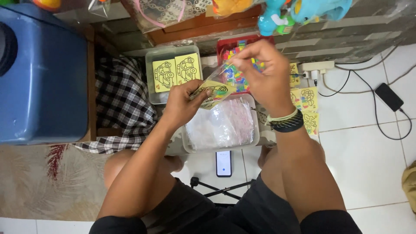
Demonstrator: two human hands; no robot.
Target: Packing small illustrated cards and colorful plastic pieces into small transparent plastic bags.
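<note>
Head view: the left hand [184, 102] sits just left of centre, fingers curled and pinching a clear bag [216, 84] with a yellow card [212, 96] inside it. The right hand [262, 73] is at about 2 o'clock from the left, fingers bent and closed on the bag's top edge, near the opening. A pale band and a dark band [286, 122] ring the right wrist.

Directly below the hands, at 6 o'clock, is a clear tub [255, 130] filled with empty plastic bags [223, 123]. At 11 o'clock from the hands another clear tub [149, 73] holds yellow cards with car drawings [175, 71]. Just behind the right hand, at 12 o'clock, a red tray [221, 45] holds small coloured packets. More yellow cards [305, 99] lie on the tiles at 3 o'clock.

A phone [223, 164] lies on the floor at 6 o'clock from the tub, between the person's knees. A second phone [388, 96] on a cable lies far right, near a power strip [318, 66]. A blue bin [43, 78] fills the far left, with checked cloth [123, 99] beside it.
</note>
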